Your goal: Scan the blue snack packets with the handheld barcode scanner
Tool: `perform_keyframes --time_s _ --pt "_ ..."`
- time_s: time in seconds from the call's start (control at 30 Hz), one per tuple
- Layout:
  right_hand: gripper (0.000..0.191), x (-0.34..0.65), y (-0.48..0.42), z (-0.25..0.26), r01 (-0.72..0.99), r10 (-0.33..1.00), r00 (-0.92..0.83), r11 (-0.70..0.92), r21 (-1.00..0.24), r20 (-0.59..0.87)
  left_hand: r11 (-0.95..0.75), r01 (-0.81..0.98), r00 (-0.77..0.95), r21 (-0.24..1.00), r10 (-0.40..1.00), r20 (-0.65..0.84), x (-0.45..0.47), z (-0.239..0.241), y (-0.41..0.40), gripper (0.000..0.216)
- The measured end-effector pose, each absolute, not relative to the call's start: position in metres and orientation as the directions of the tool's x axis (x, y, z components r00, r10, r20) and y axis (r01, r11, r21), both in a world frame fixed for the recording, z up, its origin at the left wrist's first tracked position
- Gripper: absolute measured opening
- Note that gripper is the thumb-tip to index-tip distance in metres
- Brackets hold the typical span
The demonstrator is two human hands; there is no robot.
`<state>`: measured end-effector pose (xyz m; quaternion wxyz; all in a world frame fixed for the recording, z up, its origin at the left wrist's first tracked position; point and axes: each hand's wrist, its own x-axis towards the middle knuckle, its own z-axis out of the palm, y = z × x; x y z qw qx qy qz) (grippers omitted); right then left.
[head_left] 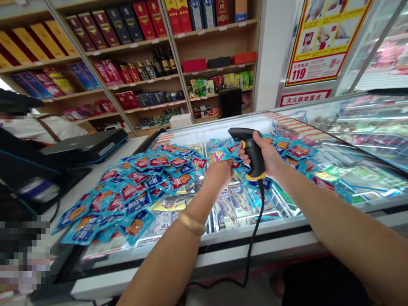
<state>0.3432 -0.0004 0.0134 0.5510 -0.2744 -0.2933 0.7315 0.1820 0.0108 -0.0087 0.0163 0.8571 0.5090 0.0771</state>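
Scanner [253, 155] sits gripped in my right hand [267, 155]; my left hand [219, 175] is at a packet [218, 155], pinched or not I cannot tell. More packets [132, 190] lie to both sides on the freezer [223, 257]; work seems underway, finished share unclear.

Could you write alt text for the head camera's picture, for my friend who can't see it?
A person's right grip holds a black-and-yellow handheld scanner, with the left grip close by among small blue packets. The packets lie heaped across a glass-topped display case, with stocked shelves behind.
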Motion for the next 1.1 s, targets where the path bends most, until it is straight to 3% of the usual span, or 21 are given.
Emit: perform_keyframes --time_s 0.17,0.27,0.33,0.43,0.5,0.6,0.7,0.9,1.1 --pt "0.047 0.344 -0.001 0.014 -0.654 0.967 -0.243 -0.225 -0.722 -0.081 -0.447 0.872 0.391 0.199 0.881 0.266 0.165 0.001 0.009 0.029" --pt "0.048 0.344 -0.002 0.014 -0.652 0.966 -0.245 -0.223 -0.725 -0.077 -0.428 0.818 0.266 0.384 0.874 0.407 0.154 0.003 0.016 0.019" --pt "0.048 0.344 -0.002 0.014 -0.649 0.966 -0.245 -0.222 -0.727 -0.077 -0.38 0.729 0.131 0.57 0.894 0.429 0.151 0.002 0.023 0.021" --pt "0.048 0.344 -0.003 0.014 -0.65 0.968 -0.239 -0.22 -0.728 -0.08 -0.225 0.395 -0.091 0.891 0.955 0.282 0.151 -0.001 0.031 0.031" --pt "0.048 0.344 -0.004 0.015 -0.65 0.969 -0.237 -0.216 -0.729 -0.076 -0.072 0.075 -0.149 0.995 0.985 0.083 0.153 -0.001 0.033 0.027" --pt "0.048 0.343 -0.005 0.016 -0.643 0.968 -0.242 -0.213 -0.736 -0.069 0.094 -0.238 -0.065 0.967 0.992 -0.113 0.156 0.0 0.033 0.015" --pt "0.047 0.339 -0.008 0.018 -0.623 0.966 -0.25 -0.218 -0.751 -0.073 0.091 -0.306 -0.013 0.948 0.995 -0.1 0.159 0.001 0.03 0.019" --pt "0.046 0.334 -0.012 0.018 -0.591 0.952 -0.296 -0.249 -0.767 -0.082 -0.139 -0.146 -0.099 0.979 0.987 0.126 0.163 -0.01 0.029 0.026" --pt "0.045 0.332 -0.014 0.02 -0.581 0.949 -0.303 -0.253 -0.773 -0.083 -0.232 0.064 -0.112 0.97 0.965 0.238 0.161 -0.021 0.035 0.022"
